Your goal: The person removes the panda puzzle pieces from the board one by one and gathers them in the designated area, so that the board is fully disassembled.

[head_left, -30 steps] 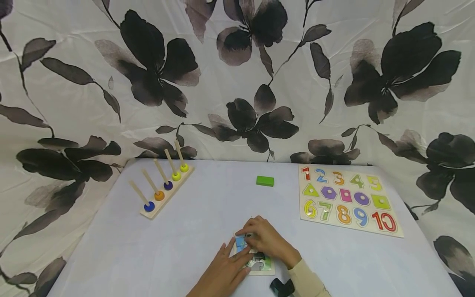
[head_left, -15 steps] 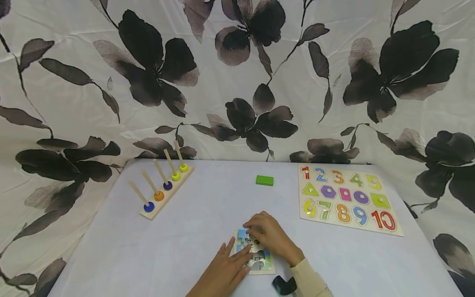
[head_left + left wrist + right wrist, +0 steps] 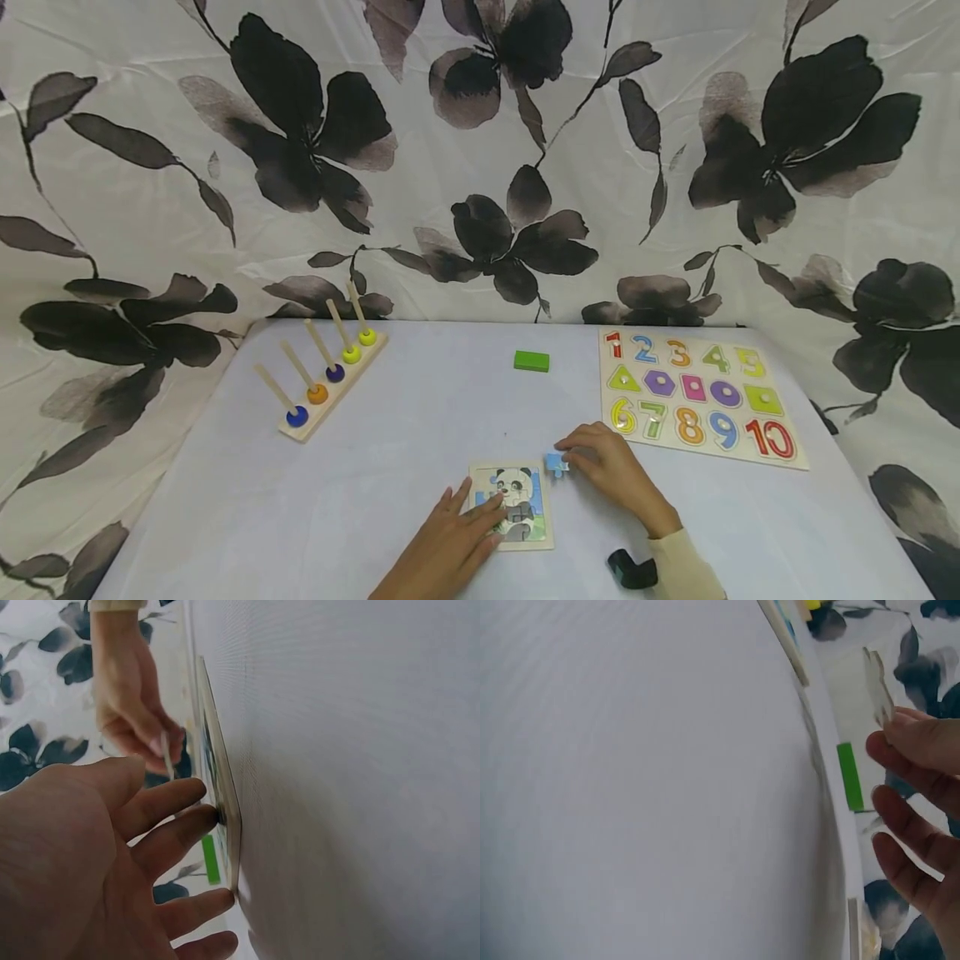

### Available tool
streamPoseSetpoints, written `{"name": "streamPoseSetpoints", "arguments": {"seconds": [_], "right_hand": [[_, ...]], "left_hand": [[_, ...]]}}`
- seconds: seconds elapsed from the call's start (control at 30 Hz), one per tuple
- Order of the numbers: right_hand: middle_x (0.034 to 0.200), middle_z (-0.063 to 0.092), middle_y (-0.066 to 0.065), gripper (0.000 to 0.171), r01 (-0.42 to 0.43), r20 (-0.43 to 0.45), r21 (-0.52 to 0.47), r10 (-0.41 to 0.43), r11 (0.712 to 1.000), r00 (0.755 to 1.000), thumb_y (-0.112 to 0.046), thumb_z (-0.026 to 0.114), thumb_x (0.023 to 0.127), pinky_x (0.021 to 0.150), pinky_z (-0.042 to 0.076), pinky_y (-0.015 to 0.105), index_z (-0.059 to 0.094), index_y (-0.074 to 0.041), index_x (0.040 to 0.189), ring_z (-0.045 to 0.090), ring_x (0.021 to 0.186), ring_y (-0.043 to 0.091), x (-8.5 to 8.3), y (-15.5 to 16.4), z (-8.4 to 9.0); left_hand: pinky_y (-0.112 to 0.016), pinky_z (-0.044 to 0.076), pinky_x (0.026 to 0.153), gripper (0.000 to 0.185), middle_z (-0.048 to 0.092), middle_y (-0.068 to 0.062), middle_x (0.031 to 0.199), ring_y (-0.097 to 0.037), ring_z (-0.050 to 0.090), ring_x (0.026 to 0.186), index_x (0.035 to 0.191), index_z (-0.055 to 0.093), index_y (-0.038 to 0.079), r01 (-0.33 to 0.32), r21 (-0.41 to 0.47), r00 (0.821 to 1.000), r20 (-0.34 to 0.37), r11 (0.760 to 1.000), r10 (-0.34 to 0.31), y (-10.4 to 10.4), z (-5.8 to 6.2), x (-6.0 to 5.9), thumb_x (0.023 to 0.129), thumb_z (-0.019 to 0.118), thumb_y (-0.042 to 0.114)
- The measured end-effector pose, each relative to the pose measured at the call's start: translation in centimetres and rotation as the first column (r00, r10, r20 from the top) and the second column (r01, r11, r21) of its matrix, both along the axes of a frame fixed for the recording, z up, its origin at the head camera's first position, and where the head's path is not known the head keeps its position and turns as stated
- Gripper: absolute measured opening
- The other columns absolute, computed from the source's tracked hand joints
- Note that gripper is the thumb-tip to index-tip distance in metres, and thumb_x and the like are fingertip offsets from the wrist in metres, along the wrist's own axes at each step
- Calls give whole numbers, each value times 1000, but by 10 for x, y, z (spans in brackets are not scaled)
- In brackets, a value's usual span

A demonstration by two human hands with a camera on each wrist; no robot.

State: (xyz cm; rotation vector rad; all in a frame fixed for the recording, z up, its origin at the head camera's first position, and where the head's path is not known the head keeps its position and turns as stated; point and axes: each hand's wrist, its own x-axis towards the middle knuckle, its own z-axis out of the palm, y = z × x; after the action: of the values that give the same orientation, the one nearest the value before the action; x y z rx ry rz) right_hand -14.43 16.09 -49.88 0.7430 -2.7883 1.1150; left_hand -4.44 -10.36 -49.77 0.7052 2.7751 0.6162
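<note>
Left to right on the desk (image 3: 390, 467): peg rack (image 3: 324, 385), green block (image 3: 532, 360), number board (image 3: 693, 398).

Left hand (image 3: 450, 546) lay flat, fingers straight, pressing the panda puzzle (image 3: 513, 504) at its near-left corner. Right hand (image 3: 615, 475) pinched a blue piece (image 3: 556, 464) in its grip, just right of the puzzle's top-right corner, apart from the tray.

We judged the step to be a piece held off the puzzle. A next move would call for steadying the tray and keeping the pinch light.
</note>
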Motion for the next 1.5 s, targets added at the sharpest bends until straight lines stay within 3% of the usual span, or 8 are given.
{"name": "streamPoseSetpoints", "arguments": {"seconds": [0.33, 0.7, 0.93, 1.23, 1.5], "right_hand": [[86, 68, -14, 17, -9, 13, 40, 9, 999, 1000, -5, 76, 79, 74, 49, 26, 76, -17, 90, 56, 83, 5, 2, 23, -12], [88, 62, -16, 12, 19, 57, 102, -25, 995, 998, -11, 76, 80, 79, 49, 28, 75, -18, 90, 54, 86, 4, 7, 23, -12], [91, 57, -16, 25, 24, 96, 190, -43, 982, 994, -25, 84, 72, 82, 48, 33, 73, -23, 94, 49, 90, 7, 14, 24, -6], [86, 54, -15, 23, 54, 53, 215, -67, 975, 996, -24, 84, 73, 77, 47, 30, 71, -20, 92, 46, 84, 5, 15, 18, -8], [84, 54, -15, 23, 72, 12, 235, -77, 969, 997, -29, 83, 73, 77, 48, 30, 70, -20, 91, 48, 83, 4, 16, 12, -9]], "left_hand": [[-61, 29, 108, 39, 51, 2, 141, -40, 35, 137, 132, 59, 21, 13, 24, 999, -33, 1000, -12, -2, 2, 1, 102, 41, 41], [-59, 30, 108, 41, 52, 1, 141, -39, 36, 136, 132, 59, 19, 22, 45, 997, -68, 999, -19, -2, 1, 2, 103, 39, 40], [-59, 29, 109, 40, 52, 3, 141, -38, 35, 137, 133, 58, 21, 16, 54, 997, -73, 998, -12, -3, 0, 4, 103, 40, 40], [-59, 29, 109, 39, 52, 3, 140, -38, 35, 137, 132, 58, 22, 17, 59, 995, -97, 998, -11, -5, -4, 4, 103, 40, 40], [-58, 27, 110, 39, 50, 5, 142, -37, 33, 139, 133, 57, 23, 6, 51, 998, -62, 999, -3, -3, -2, 4, 102, 42, 40]]}}
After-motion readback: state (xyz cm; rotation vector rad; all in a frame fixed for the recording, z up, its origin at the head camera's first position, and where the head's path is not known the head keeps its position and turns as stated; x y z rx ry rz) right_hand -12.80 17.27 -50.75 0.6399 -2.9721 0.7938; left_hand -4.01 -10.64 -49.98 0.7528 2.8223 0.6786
